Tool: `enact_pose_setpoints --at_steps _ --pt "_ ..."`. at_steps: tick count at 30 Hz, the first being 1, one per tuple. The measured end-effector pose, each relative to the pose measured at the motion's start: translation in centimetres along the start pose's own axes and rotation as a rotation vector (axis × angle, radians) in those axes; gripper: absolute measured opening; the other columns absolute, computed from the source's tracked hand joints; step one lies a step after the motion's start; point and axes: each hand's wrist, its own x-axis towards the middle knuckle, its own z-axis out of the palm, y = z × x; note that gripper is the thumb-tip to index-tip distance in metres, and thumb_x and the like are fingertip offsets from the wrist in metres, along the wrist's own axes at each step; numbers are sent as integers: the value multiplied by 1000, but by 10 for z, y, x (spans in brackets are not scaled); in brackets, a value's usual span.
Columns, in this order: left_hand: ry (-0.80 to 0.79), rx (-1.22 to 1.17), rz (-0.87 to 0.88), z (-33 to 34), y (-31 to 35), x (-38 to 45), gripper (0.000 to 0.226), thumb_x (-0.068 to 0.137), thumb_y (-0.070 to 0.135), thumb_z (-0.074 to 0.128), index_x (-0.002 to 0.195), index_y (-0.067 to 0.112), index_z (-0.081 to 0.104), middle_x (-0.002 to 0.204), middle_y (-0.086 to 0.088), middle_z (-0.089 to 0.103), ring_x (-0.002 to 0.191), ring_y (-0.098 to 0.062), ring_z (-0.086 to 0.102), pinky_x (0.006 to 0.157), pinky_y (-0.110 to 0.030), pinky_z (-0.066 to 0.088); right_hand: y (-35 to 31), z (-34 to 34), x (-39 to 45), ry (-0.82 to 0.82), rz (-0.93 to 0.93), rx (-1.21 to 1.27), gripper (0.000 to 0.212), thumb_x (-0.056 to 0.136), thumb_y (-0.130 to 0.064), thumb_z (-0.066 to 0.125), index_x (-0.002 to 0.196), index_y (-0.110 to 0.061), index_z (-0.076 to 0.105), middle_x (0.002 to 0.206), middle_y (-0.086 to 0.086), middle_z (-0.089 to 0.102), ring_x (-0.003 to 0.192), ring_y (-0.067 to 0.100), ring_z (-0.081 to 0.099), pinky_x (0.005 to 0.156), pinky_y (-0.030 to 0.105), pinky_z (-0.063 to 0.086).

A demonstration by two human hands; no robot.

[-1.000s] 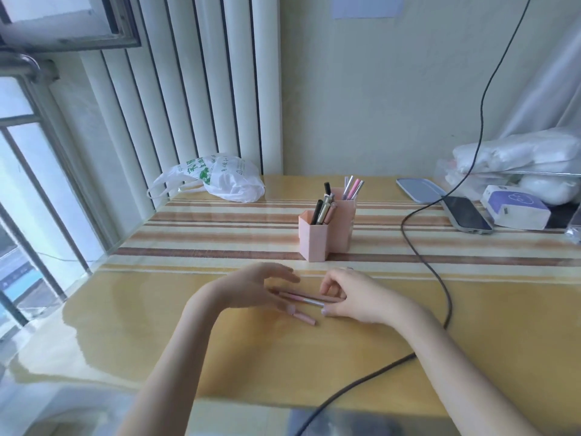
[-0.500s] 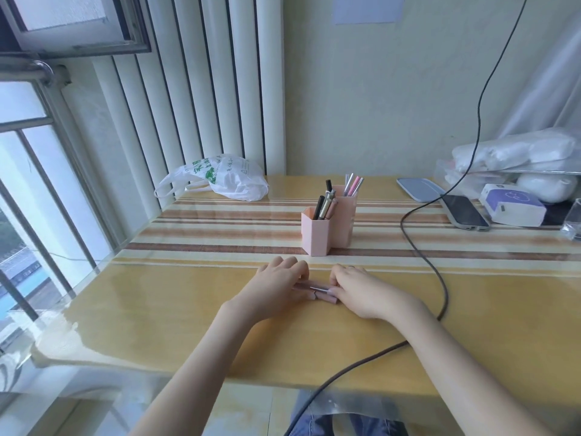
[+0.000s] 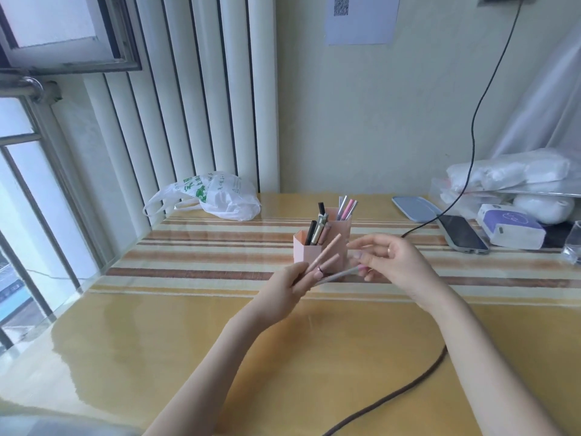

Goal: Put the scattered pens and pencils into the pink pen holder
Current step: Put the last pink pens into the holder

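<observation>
A: Where's the pink pen holder (image 3: 309,250)?
B: Upright on the striped part of the table (image 3: 195,325), near the middle. It has two tubes, a shorter one in front and a taller one at its 1 o'clock, touching. Dark pens (image 3: 317,228) stand in the front tube, pink and grey ones (image 3: 346,208) in the rear.

A: And the left hand (image 3: 284,294)?
B: Raised above the table at the holder's 6 o'clock. Its fingers are curled around a small bundle: two pink pens (image 3: 327,253) fanning out toward 1 o'clock across the front of the holder, and a grey pen (image 3: 338,276) pointing toward 3 o'clock.

A: The right hand (image 3: 396,262)?
B: At the holder's 4 o'clock, also off the table. Thumb and fingertips are pinched at the far tip of the grey pen; the other fingers are loosely spread toward 10 o'clock. It's blurred there, so I can't tell how firm the pinch is.

A: Anything else around?
B: A white plastic bag (image 3: 220,198) at the holder's 10 o'clock, by the radiator (image 3: 201,89). At 3 o'clock, a phone (image 3: 462,234) with a black cable (image 3: 474,127) running up the wall, a blue flat case (image 3: 415,207) and a purple-and-white box (image 3: 511,226). A second dark cable (image 3: 393,401) crosses the table near the right forearm.
</observation>
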Motion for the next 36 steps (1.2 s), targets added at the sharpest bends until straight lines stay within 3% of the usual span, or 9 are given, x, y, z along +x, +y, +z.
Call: enact_pose_setpoints --at_steps 2,5,10,14,18,23,30,34,36 --pt "-77 -280 -60 -1 8 9 30 98 36 46 72 21 45 58 12 35 49 -7 30 44 -17 26 -2 -1 7 55 -9 223 16 82 0 67 97 -6 69 81 15 69 59 15 63 60 22 55" --pt "-61 -374 -30 7 17 24 31 99 35 43 73 20 50 57 7 41 47 -7 34 44 -19 31 -7 5 20 94 -43 485 20 82 3 63 102 -2 62 86 16 71 59 14 63 62 23 57" --pt "388 -249 108 29 19 41 27 102 22 36 92 1 50 52 -1 46 39 -12 41 41 -27 37 -9 12 41 164 -161 450 36 88 2 59 117 -18 53 86 11 75 70 16 67 63 27 57" --pt "677 -24 166 25 14 36 19 101 20 33 85 15 42 58 3 56 46 -16 54 44 -35 43 -10 12 55 222 -232 390 38 89 -1 59 117 -25 53 84 10 74 79 21 69 68 30 57" --pt "986 157 64 9 8 51 15 99 23 31 89 15 39 68 1 52 57 -31 49 46 -32 27 -27 -6 77 450 -392 402 36 91 -1 57 113 -29 52 73 -2 73 72 12 67 68 28 56" --pt "830 134 -18 11 -11 59 16 100 28 29 86 21 32 58 8 46 51 -20 42 45 -31 23 -47 -17 97 639 -641 214 35 91 -7 55 122 -22 47 79 5 67 75 15 65 69 28 55" --pt "676 81 17 14 -12 55 12 99 35 35 95 26 40 56 13 52 59 0 52 47 -18 30 -41 -3 104 462 -593 -146 33 87 -8 62 112 -29 55 78 3 71 74 17 69 76 38 57" --pt "691 39 41 15 -10 55 17 101 29 30 93 21 43 51 13 48 54 -3 50 44 -17 29 -33 0 105 286 -437 -392 17 83 -19 68 92 -32 63 79 -16 72 81 3 70 82 20 50" --pt "704 12 53 15 -10 56 19 102 25 31 95 16 47 52 12 48 54 -3 49 45 -16 29 -27 4 106 234 -412 -544 6 83 -21 68 83 -27 67 85 -20 71 90 3 68 97 32 46"
